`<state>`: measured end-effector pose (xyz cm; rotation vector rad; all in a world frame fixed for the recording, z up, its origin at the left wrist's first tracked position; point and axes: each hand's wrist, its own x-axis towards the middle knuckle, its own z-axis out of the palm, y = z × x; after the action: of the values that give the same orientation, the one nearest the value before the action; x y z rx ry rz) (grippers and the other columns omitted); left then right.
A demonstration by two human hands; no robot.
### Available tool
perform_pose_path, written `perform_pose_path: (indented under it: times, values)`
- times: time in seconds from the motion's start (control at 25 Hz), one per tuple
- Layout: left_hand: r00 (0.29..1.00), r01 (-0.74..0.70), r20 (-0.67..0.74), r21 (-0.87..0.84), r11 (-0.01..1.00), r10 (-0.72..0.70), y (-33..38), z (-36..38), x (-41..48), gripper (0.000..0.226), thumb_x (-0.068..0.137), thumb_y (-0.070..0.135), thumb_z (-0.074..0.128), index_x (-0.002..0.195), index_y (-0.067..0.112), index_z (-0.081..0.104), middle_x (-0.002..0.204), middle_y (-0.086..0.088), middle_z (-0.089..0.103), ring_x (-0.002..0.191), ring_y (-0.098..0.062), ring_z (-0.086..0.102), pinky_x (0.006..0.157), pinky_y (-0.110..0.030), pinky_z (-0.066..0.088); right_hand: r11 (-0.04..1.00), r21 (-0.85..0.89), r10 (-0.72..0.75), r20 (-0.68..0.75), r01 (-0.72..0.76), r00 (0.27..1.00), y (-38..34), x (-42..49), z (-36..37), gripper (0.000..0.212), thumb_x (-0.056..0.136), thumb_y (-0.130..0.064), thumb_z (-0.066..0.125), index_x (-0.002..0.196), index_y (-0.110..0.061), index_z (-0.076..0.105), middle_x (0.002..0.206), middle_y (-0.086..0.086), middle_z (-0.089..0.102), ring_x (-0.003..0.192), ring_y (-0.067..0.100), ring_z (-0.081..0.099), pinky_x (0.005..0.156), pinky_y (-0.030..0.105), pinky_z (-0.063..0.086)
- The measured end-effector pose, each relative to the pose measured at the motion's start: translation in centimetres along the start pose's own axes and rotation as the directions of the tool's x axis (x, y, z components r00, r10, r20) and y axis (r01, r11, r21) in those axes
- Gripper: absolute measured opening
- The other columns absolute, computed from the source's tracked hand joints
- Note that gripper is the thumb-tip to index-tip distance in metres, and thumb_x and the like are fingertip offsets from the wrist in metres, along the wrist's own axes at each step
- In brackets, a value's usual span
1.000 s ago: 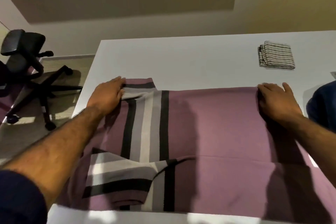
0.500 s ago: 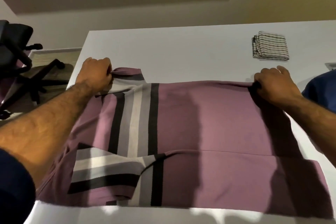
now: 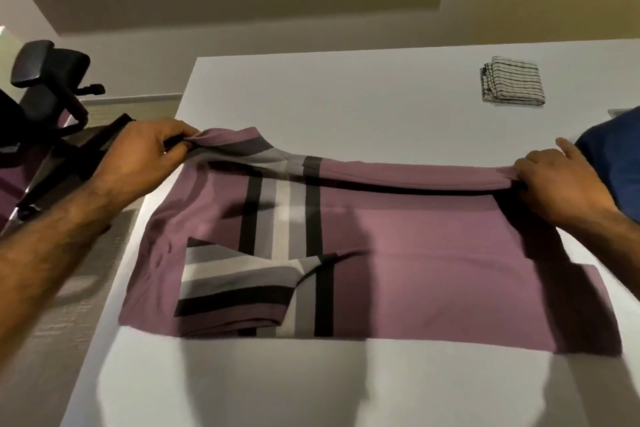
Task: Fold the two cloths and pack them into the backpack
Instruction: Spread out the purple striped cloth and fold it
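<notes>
A mauve shirt [image 3: 415, 253] with black, grey and white stripes lies spread on the white table [image 3: 329, 107]. Its near sleeve is folded in over the body. My left hand [image 3: 145, 152] pinches the shirt's far left corner and my right hand [image 3: 561, 184] pinches its far right corner. Between them the far edge is lifted off the table and stretched taut. A small white cloth with thin dark stripes [image 3: 512, 87] sits folded at the back right of the table. A dark blue object [image 3: 613, 163], possibly the backpack, shows at the right edge behind my right hand.
A black office chair [image 3: 45, 97] stands on the floor to the left of the table. The table's left edge runs just beside the shirt. A wall rises behind the table's far edge.
Both hands went from lying flat on the shirt's far edge to gripping its corners, and the far edge has risen off the table.
</notes>
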<state>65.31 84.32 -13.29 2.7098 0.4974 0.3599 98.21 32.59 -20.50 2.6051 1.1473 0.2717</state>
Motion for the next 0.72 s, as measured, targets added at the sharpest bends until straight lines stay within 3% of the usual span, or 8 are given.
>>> perform_pose_path:
  times: [0.16, 0.28, 0.36, 0.44, 0.48, 0.56, 0.64, 0.72]
  values:
    - [0.997, -0.06, 0.043, -0.034, 0.998, 0.061, 1.4, -2.1, -7.0, 0.03, 0.094, 0.008, 0.065, 0.112, 0.032, 0.07, 0.102, 0.011, 0.071, 0.085, -0.003, 0.065, 0.07, -0.031, 0.053, 1.0, -0.027, -0.012, -0.008, 0.012, 1.0, -0.9, -4.7, -0.9, 0.03, 0.07, -0.01, 0.082, 0.099, -0.012, 0.074, 0.089, 0.015, 0.07, 0.09, 0.038, 0.064, 0.106, 0.055, 0.032]
    - [0.992, -0.111, 0.071, 0.083, 0.99, 0.106, 1.9, -1.8, -11.3, 0.034, 0.086, 0.009, 0.073, 0.114, 0.029, 0.073, 0.104, 0.011, 0.072, 0.089, -0.012, 0.067, 0.073, -0.039, 0.058, 0.999, -0.037, 0.002, -0.012, -0.002, 1.0, -0.9, -7.5, -0.8, 0.036, 0.07, -0.009, 0.082, 0.105, -0.011, 0.072, 0.098, 0.016, 0.071, 0.102, 0.04, 0.062, 0.116, 0.054, 0.023]
    - [0.974, -0.174, 0.164, 0.101, 0.98, 0.156, 1.8, -1.0, -13.8, 0.04, 0.08, 0.008, 0.079, 0.113, 0.029, 0.074, 0.102, 0.008, 0.073, 0.085, -0.015, 0.069, 0.07, -0.036, 0.06, 0.997, -0.071, -0.01, 0.01, 0.011, 1.0, -1.5, -9.2, -0.5, 0.035, 0.07, -0.01, 0.084, 0.103, -0.01, 0.071, 0.101, 0.016, 0.07, 0.104, 0.04, 0.061, 0.117, 0.055, 0.022]
    - [0.919, -0.243, 0.338, 0.073, 0.967, 0.205, 1.4, -0.3, -15.8, 0.029, 0.086, 0.033, 0.074, 0.114, 0.039, 0.068, 0.102, 0.016, 0.068, 0.087, -0.006, 0.068, 0.072, -0.027, 0.061, 0.996, -0.093, -0.008, 0.039, 0.012, 0.999, -2.3, -10.5, -0.6, 0.034, 0.067, -0.008, 0.085, 0.099, -0.01, 0.072, 0.105, 0.016, 0.069, 0.106, 0.04, 0.059, 0.113, 0.059, 0.028]
    - [0.894, -0.26, 0.396, 0.081, 0.962, 0.208, 1.2, 0.0, -16.4, 0.023, 0.093, 0.053, 0.059, 0.113, 0.043, 0.066, 0.105, 0.02, 0.066, 0.091, -0.001, 0.067, 0.075, -0.025, 0.061, 0.994, -0.111, 0.023, 0.063, -0.016, 0.998, -2.6, -10.9, -0.9, 0.034, 0.067, -0.008, 0.084, 0.098, -0.011, 0.072, 0.11, 0.016, 0.068, 0.111, 0.04, 0.057, 0.111, 0.06, 0.03]
    - [0.936, -0.21, 0.304, 0.08, 0.974, 0.177, 1.1, 1.1, -16.0, 0.053, 0.1, 0.066, 0.029, 0.109, 0.035, 0.071, 0.109, 0.015, 0.069, 0.095, 0.001, 0.066, 0.08, -0.024, 0.06, 0.988, -0.105, 0.12, 0.099, -0.11, 0.988, -4.1, -10.7, -2.5, 0.029, 0.072, -0.011, 0.076, 0.101, -0.013, 0.072, 0.12, 0.014, 0.065, 0.12, 0.039, 0.051, 0.11, 0.061, 0.032]
    - [0.984, -0.101, 0.148, -0.009, 0.995, 0.101, 2.3, 3.3, -13.9, 0.054, 0.104, 0.055, 0.031, 0.113, 0.021, 0.072, 0.113, 0.001, 0.073, 0.098, -0.007, 0.067, 0.085, -0.028, 0.056, 0.983, 0.076, 0.164, 0.027, -0.165, 0.986, -7.8, -9.3, -4.0, 0.024, 0.084, -0.013, 0.061, 0.105, -0.012, 0.072, 0.117, 0.016, 0.066, 0.114, 0.037, 0.054, 0.105, 0.058, 0.039]
    - [0.989, -0.074, 0.127, -0.063, 0.995, 0.082, 4.1, 7.0, -11.2, 0.045, 0.105, 0.042, 0.036, 0.124, 0.017, 0.069, 0.131, -0.005, 0.068, 0.118, -0.019, 0.064, 0.102, -0.036, 0.05, 0.927, 0.331, 0.183, 0.017, -0.178, 0.983, -13.7, -6.9, -5.2, 0.032, 0.1, -0.022, 0.047, 0.122, -0.012, 0.067, 0.133, 0.019, 0.062, 0.124, 0.038, 0.053, 0.111, 0.054, 0.038]
